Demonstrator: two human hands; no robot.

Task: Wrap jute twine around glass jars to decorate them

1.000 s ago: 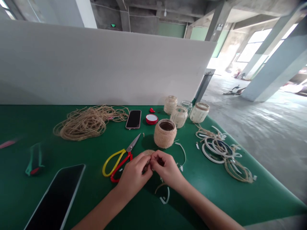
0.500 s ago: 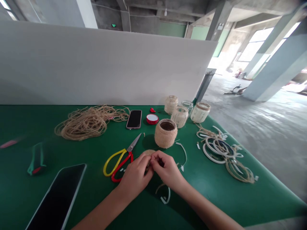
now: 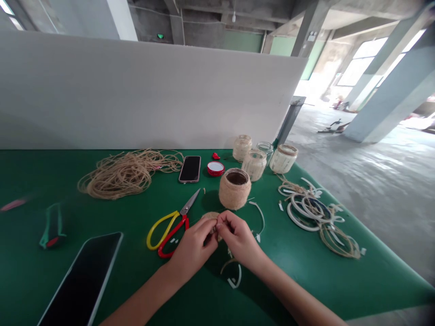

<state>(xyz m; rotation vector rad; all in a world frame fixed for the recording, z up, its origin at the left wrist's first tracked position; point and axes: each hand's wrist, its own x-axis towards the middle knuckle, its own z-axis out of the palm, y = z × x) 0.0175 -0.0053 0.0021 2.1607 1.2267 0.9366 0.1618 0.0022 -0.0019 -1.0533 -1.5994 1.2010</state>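
My left hand (image 3: 194,241) and my right hand (image 3: 240,237) meet at the middle of the table, with thumbs and forefingers pinched close together. Between them is a round tan twine piece (image 3: 211,215), mostly hidden by my fingers; its exact shape cannot be made out. Just beyond my hands stands a jar wrapped in twine (image 3: 234,194), upright and with its mouth uncovered. Scissors (image 3: 184,213) with one yellow and one red handle lie beside my left hand. Curved white strips (image 3: 239,277) and short twine bits lie near my right wrist.
A loose heap of twine (image 3: 122,175) lies at the back left, next to a phone (image 3: 190,169). A red-rimmed lid (image 3: 215,169) and several glass jars (image 3: 254,165) stand behind. White rings and twine (image 3: 311,210) are on the right; a dark tablet-like device (image 3: 83,280) is front left.
My right hand's fingertips have shifted slightly to the right and my pinching fingers have moved a little. Everything else on the table stays in place.
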